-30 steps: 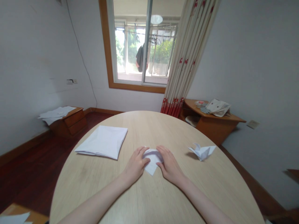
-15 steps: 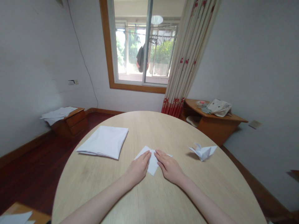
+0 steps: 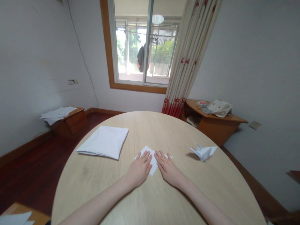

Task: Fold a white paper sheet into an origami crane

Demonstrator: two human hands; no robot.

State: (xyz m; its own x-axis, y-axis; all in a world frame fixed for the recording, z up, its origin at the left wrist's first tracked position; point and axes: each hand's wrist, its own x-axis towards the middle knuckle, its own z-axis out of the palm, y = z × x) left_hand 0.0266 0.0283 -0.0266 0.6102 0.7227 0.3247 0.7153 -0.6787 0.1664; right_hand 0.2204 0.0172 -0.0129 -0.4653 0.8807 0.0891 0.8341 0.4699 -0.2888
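On your left, a square stack of white paper (image 3: 105, 142) lies on the round, pale wood-grain table (image 3: 150, 200). Next, your left hand (image 3: 140, 168) rests palm down, fingers slightly apart, over the left side of the small folded white paper (image 3: 153, 161) in front of you. Your right hand (image 3: 169, 167), likewise flattened and unclenched, covers its right side. Farther right stands a white folded-paper bird (image 3: 202, 153).

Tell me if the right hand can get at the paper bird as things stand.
Probably yes: the right hand lies flat on the folded paper, and nothing shows between it and the paper bird to its right.
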